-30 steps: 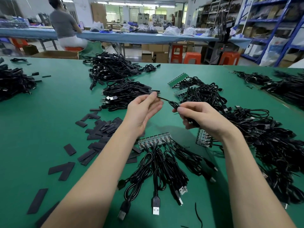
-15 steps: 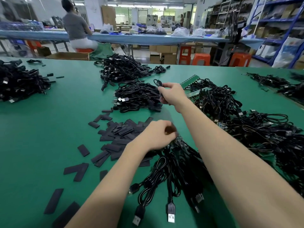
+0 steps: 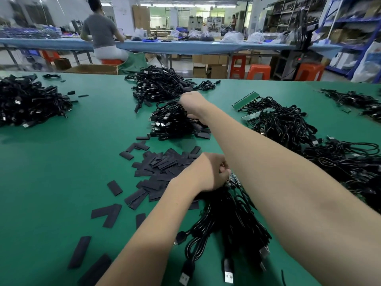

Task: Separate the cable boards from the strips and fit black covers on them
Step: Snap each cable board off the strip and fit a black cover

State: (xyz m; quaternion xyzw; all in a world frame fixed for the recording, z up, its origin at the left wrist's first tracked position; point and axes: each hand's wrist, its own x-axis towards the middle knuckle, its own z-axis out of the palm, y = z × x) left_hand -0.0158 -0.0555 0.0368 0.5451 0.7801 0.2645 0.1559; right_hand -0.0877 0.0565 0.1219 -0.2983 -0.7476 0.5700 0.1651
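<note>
Right hand (image 3: pixel 192 104) stretched far up to mid-frame, knuckles toward the camera, fingers curled down onto the heap of finished cables (image 3: pixel 175 122); whether gripping a cable or only dropping one, impossible to tell from this angle. Left hand (image 3: pixel 208 172) lower centre, fingers bunched and pinching at the edge of a board strip (image 3: pixel 232 179) with its bundle of black cables (image 3: pixel 226 223) fanning toward the bottom of the frame, USB plugs lying on the green worktop (image 3: pixel 51 182). Loose black covers (image 3: pixel 162 166) scattered in a pile just left of that hand, with stragglers trailing to the lower left. Judged by the layout, well under way but far from done: covered cables already heaped at centre, in a further pile (image 3: pixel 158 85) beyond, and probably in the large mound (image 3: pixel 31 102) at upper left, though too small there to confirm covers. Left to do: the strip under the left hand, plus a long tangle of cables (image 3: pixel 288 124) running down the right side, several green strips (image 3: pixel 245 100) visibly unbroken at its upper end. Plenty of covers on hand for what remains. Beyond the worktop, a seated person (image 3: pixel 101 32) at a blue bench (image 3: pixel 185 47), orange stools (image 3: pixel 258 71) and shelving (image 3: pixel 350 27) at upper right.
</note>
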